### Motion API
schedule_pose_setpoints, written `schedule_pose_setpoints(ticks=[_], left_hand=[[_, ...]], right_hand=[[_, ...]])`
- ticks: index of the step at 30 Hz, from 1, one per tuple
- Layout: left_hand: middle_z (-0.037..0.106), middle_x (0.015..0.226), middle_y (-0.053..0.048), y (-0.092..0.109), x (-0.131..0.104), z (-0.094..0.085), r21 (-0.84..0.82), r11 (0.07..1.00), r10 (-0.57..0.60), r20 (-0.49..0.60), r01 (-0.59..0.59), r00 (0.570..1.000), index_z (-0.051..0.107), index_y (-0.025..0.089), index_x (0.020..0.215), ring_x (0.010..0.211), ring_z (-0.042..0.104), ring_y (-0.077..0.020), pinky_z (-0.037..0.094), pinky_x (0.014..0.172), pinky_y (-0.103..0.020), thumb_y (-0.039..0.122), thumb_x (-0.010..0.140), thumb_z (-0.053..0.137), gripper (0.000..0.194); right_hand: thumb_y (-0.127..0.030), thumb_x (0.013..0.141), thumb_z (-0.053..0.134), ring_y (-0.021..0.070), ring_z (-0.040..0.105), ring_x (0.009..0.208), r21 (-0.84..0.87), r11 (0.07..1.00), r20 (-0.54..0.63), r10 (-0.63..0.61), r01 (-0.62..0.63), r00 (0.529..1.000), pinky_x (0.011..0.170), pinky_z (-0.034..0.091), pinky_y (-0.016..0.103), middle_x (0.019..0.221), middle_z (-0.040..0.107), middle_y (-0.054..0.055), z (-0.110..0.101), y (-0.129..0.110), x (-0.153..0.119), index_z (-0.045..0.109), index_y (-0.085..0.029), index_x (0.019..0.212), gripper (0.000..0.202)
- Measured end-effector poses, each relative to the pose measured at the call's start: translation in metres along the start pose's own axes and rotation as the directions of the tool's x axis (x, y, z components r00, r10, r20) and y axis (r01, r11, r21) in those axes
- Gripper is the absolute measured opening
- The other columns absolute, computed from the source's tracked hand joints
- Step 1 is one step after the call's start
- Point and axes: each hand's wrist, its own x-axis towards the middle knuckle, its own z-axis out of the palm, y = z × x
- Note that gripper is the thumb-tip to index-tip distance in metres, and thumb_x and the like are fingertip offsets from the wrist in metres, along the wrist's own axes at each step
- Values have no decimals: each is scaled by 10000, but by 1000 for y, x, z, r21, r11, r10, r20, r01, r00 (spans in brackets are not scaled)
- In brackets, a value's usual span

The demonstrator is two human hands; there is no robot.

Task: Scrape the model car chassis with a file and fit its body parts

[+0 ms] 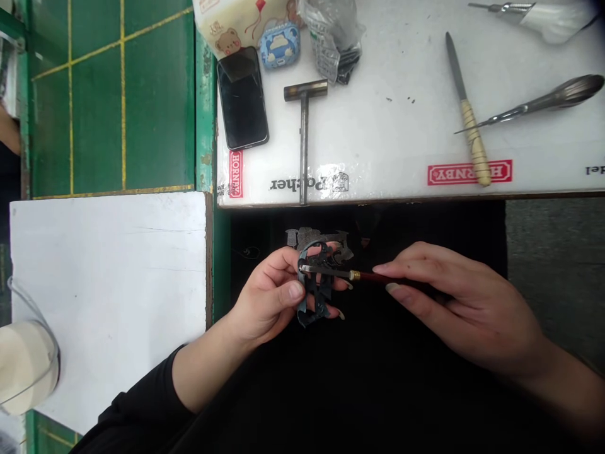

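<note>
My left hand (274, 290) is closed on a small dark blue-grey openwork part (302, 309) with a curved rim, thumb on the near side and fingers behind it. Between thumb and fingers of my right hand (454, 296) is a slim hand tool (331, 272) with a dark red handle, a brass-coloured collar and a thin metal blade. The blade's tip meets the part's curved rim; its exact shape is too small to tell. Just beyond my left fingers lie grey textured pieces (307, 237) against the black cloth.
On the white worktop (378, 145) are a T-shaped metal tool (304, 139), a phone (242, 98), a blue patterned case (280, 45), a plastic bag (331, 38), a file (467, 120) and a pointed metal tool (534, 104). A white bucket (28, 366) stands on the left board (118, 302).
</note>
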Motion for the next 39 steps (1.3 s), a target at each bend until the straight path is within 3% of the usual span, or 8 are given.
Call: schedule_pose_setpoints(ticks=[3,9,16,22,31,39], left_hand=[[841,1465,-100,1,0,0,25,1000,-2,-21,3,1000,782,210,1150,1189,903,-353,819,877,-470,292,987,1003,286],[802,1575,-99,2,-1,1,53,999,12,-17,-11,1000,835,351,1467,1182,901,-349,819,872,-464,298,1013,977,479],[795,1600,-86,1,-4,1,65,998,-11,27,9,1000,830,432,1530,1215,898,-349,810,892,-447,287,1067,911,492],[823,1529,-101,-2,-4,-1,118,993,12,8,-13,1000,831,399,1529,1301,869,-392,808,900,-455,248,1075,885,481],[739,1701,-70,-3,-7,-2,128,992,15,41,-20,999,818,472,1544,1301,871,-360,798,937,-451,275,1098,869,490],[716,1734,-93,-5,-9,-5,125,991,38,48,-44,998,798,435,1583,1360,849,-385,799,942,-441,249,1104,856,517]], right_hand=[[-186,1155,754,178,798,935,-1,1000,8,12,-12,1000,779,661,272,1131,818,29,0,1,-1,841,-320,1378,274],[-199,1172,765,145,823,943,-15,1000,32,-5,5,999,817,668,227,1155,847,9,0,3,-4,815,-306,1416,271],[-166,1175,731,127,811,821,-1,999,94,-39,39,995,744,656,207,1059,848,-14,2,2,-6,790,-318,1507,370],[-59,1157,679,115,718,729,29,996,100,-91,89,991,692,611,206,959,766,-28,7,-2,-4,715,-351,1641,566],[-78,1182,657,97,673,706,1,995,120,-100,101,988,677,571,195,936,723,-35,9,-4,-8,670,-321,1649,527],[-80,1206,625,113,653,699,-40,992,127,-118,124,985,652,553,231,937,713,-16,12,-6,-12,632,-292,1671,510]])
